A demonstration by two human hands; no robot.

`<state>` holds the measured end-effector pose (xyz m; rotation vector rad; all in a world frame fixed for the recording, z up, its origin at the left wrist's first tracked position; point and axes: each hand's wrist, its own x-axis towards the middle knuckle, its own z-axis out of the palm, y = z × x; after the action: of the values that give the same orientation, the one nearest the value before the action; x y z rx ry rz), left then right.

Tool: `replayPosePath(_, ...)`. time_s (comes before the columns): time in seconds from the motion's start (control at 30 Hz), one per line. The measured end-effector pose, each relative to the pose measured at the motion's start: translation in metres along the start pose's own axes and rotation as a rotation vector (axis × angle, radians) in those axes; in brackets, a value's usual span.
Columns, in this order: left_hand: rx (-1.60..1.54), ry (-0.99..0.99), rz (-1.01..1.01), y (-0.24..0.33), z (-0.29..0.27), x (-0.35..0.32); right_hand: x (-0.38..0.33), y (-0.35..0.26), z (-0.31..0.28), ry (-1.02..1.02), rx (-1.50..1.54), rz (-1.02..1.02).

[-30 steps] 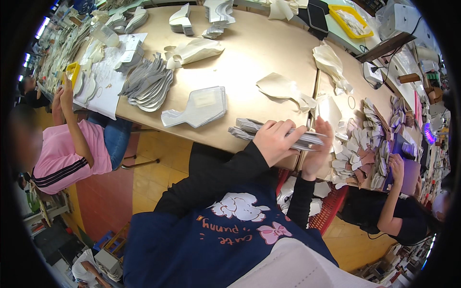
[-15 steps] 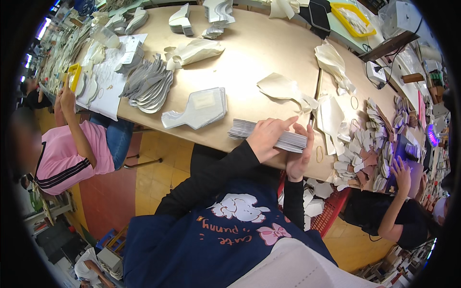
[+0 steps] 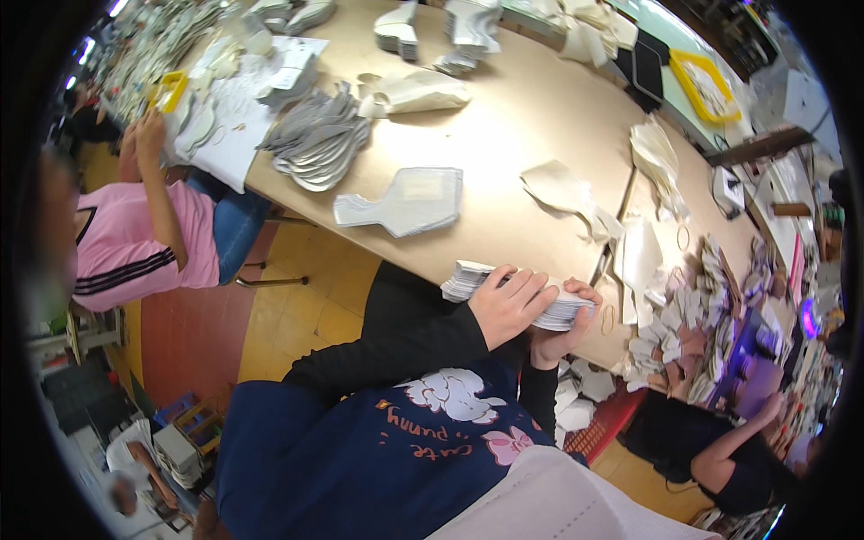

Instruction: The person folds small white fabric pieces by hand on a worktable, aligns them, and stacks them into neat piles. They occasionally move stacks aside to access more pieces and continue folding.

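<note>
At the table's near edge, a thick stack of thin white-grey cut pieces [image 3: 562, 313] is gripped between my two hands. My left hand [image 3: 511, 310] lies over the middle of the stack with its fingers wrapped across the top. Around the right end curls my right hand [image 3: 571, 337], its fingers bent over the stack's far side. Part of the stack is hidden under my left hand. Farther left on the table lies another neat stack of paddle-shaped grey-white pieces [image 3: 409, 202]. A cream curved sheet piece [image 3: 567, 193] rests beyond my hands.
A fanned grey pile [image 3: 315, 139] is at the left, near a person in a pink shirt [image 3: 135, 238]. Loose scraps [image 3: 675, 337] cover the right side near another person's arm [image 3: 729, 450]. A red basket [image 3: 603, 427] stands below the table's edge. Yellow trays [image 3: 706, 85] sit farther off.
The whole view has shifted, so the table appears farther right and lower. My right hand's fingers, straighter before, now curl over the stack's end. The stack sits slightly nearer my body.
</note>
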<state>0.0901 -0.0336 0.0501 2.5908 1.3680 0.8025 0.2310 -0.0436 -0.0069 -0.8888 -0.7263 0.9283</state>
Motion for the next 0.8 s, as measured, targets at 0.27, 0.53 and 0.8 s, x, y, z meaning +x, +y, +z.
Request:
replayPosePath(0.27, -0.176, -0.129, -0.001, -0.021, 0.009, -0.018, 0.009, -0.01, -0.029, -0.496, -0.142, 0.126)
replayPosePath(0.53, -0.545, -0.213, -0.27, -0.038, -0.04, -0.013, 0.018, -0.04, 0.015, -0.523, -0.456, 0.319)
replayPosePath(0.8, -0.657, -0.266, -0.522, -0.145, -0.13, -0.022, 0.035, -0.021, 0.146, -0.726, -0.273, 0.413)
